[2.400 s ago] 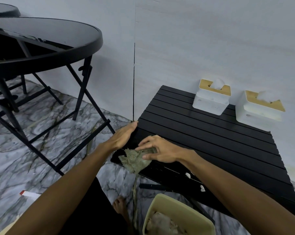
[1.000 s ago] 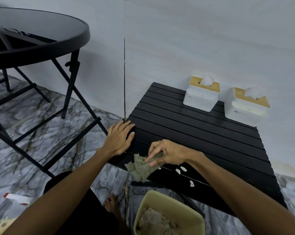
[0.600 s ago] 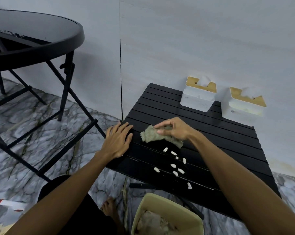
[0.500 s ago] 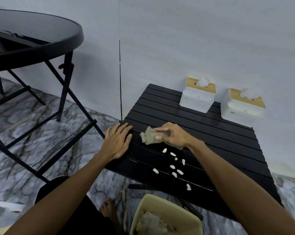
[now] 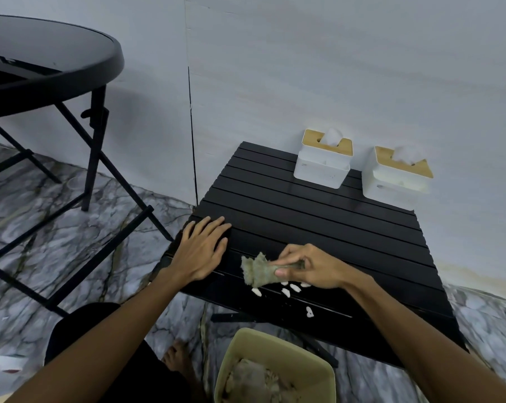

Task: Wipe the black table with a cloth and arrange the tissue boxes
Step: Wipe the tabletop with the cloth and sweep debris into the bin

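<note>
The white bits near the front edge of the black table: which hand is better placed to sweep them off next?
The right hand. It holds the cloth just behind the white bits, while the left hand lies flat on the table.

Pale grey wall (image 5: 333, 68) at 12 o'clock, vertical seam. Grey marble floor (image 5: 71, 242). Round black folding table (image 5: 42, 68) at 10 o'clock. Dim light.

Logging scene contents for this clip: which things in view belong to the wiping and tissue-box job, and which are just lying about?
Part of the job:
- cloth, gripped in the right hand
- left hand, flat on the slatted black table
- two tissue boxes
- white crumbs

Just lying about:
- round black table
- beige bin
</note>
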Demonstrator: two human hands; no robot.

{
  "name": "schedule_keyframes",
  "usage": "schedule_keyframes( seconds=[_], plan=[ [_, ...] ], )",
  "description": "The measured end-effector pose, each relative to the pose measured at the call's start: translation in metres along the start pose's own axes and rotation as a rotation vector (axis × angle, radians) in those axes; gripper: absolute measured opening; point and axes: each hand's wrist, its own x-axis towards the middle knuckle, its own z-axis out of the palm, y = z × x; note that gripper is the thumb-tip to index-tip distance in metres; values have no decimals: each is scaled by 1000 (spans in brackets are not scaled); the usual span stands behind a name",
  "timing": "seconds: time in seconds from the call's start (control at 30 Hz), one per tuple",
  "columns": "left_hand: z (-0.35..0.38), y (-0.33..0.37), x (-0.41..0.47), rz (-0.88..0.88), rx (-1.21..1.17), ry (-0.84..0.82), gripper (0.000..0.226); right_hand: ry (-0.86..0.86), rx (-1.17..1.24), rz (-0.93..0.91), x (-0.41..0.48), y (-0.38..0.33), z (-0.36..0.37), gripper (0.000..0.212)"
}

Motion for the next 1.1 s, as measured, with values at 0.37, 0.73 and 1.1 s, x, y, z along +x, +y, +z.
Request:
schedule_keyframes(
  seconds=[0.37, 0.73, 1.1],
  plan=[
    [-2, 6, -25, -2, -21, 11, 61, 321, -368, -10, 4, 17, 30, 52],
    [0, 13, -33, -2, -31, 8, 64, 502, -59, 31, -21, 17, 22, 34],
    [-1, 15, -35, -3, -25, -6, 65, 341, -253, -85, -20, 2, 56, 40]
  ],
)
